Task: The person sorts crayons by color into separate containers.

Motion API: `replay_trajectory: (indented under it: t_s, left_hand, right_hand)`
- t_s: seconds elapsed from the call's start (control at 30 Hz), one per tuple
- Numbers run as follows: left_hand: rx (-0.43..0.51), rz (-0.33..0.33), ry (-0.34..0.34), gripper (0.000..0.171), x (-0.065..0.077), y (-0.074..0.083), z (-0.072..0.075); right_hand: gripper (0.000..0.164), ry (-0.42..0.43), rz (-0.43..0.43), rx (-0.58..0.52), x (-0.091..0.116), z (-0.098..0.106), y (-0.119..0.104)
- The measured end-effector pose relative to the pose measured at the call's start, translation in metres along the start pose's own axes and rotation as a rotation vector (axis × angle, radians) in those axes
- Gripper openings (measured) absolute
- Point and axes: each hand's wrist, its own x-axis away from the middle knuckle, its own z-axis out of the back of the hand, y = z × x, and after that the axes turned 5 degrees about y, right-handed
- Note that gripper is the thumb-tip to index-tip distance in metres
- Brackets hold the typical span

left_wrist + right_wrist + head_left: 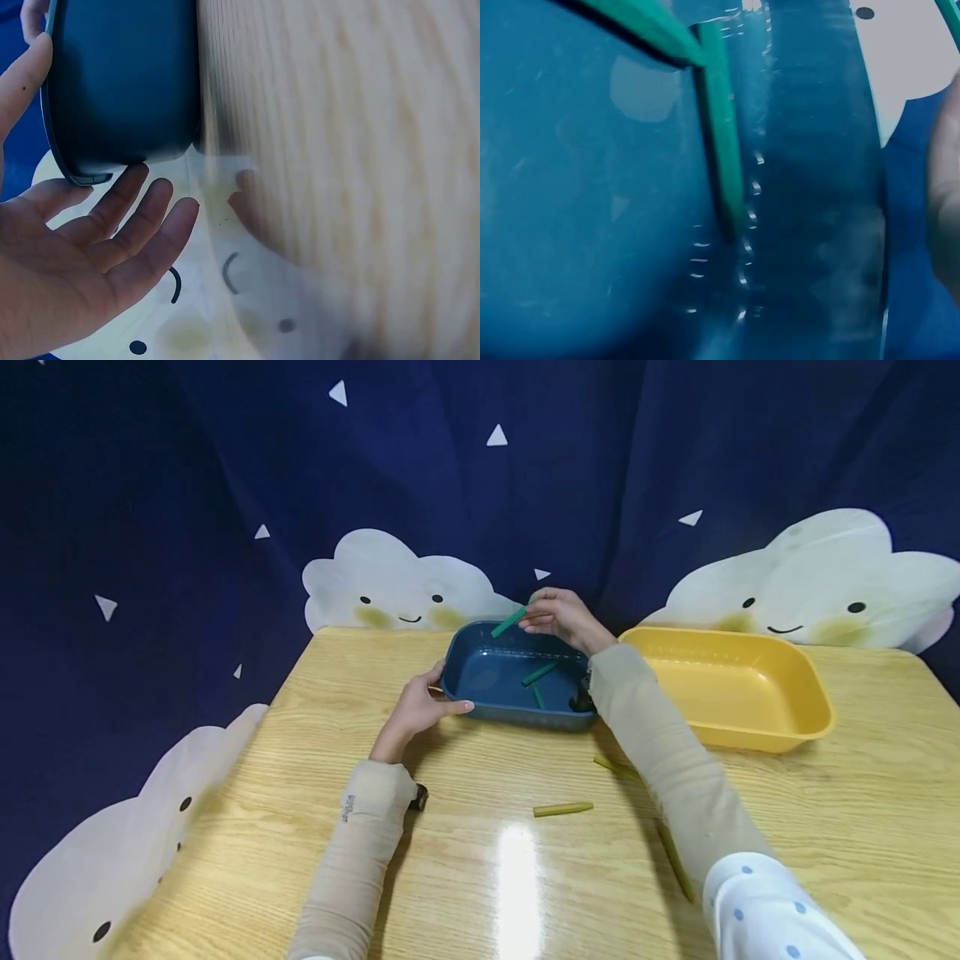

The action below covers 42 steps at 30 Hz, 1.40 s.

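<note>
A dark blue plastic bin (495, 681) stands at the back of the table. My left hand (420, 703) holds its left front corner, thumb along the front rim and fingers by the left end. In the left wrist view the fingertips (135, 174) reach the bin's outer wall. Above the back rim, my right hand (561, 617) pinches a green crayon (509, 622) by one end, its other end slanting down over the bin. Inside lie two more green crayons, one (539, 674) behind the other (537, 697); they meet at their ends in the right wrist view.
Right of the blue bin stands a yellow bin (750, 739), partly behind my right forearm. A yellow crayon (562, 809) lies on the table (465, 860) in front. Two more yellow crayons, one farther (617, 767) and one nearer (677, 864), lie beside my right sleeve. A dark blue curtain (450, 468) hangs behind.
</note>
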Motion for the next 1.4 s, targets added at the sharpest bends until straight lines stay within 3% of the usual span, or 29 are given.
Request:
replay_trajectory:
  t_s: [0.13, 0.37, 0.47, 0.6, 0.8, 0.9, 1.2, 1.4]
  left_hand:
    - [-0.028, -0.001, -0.002, 0.085, 0.002, 0.004, 0.001]
    - [-0.011, -0.004, 0.011, 0.089, -0.015, -0.024, -0.002]
    - [-0.028, -0.010, 0.024, 0.088, -0.017, -0.029, -0.004]
    - [-0.048, -0.019, 0.038, 0.087, -0.016, -0.030, -0.004]
    - [-0.051, -0.027, 0.035, 0.088, -0.016, -0.030, -0.004]
    - [-0.048, -0.024, 0.033, 0.088, -0.016, -0.030, -0.005]
    - [-0.072, -0.021, 0.032, 0.088, -0.015, -0.027, -0.005]
    - [-0.080, -0.004, 0.036, 0.088, -0.014, -0.026, -0.005]
  right_hand:
    - [0.010, -0.072, -0.078, 0.117, -0.002, 0.000, 0.006]
    - [0.028, -0.210, -0.134, 0.412, -0.002, -0.002, 0.015]
    - [0.032, -0.253, -0.160, 0.510, -0.002, -0.003, 0.020]
    - [0.030, -0.257, -0.185, 0.601, -0.004, -0.003, 0.024]
    - [0.029, -0.199, -0.161, 0.763, -0.002, -0.003, 0.024]
    - [0.030, -0.178, -0.129, 0.748, 0.000, -0.003, 0.021]
    - [0.037, -0.152, -0.011, 0.457, 0.015, -0.007, -0.004]
    - [0.033, -0.108, 0.075, 0.325, 0.027, -0.009, -0.025]
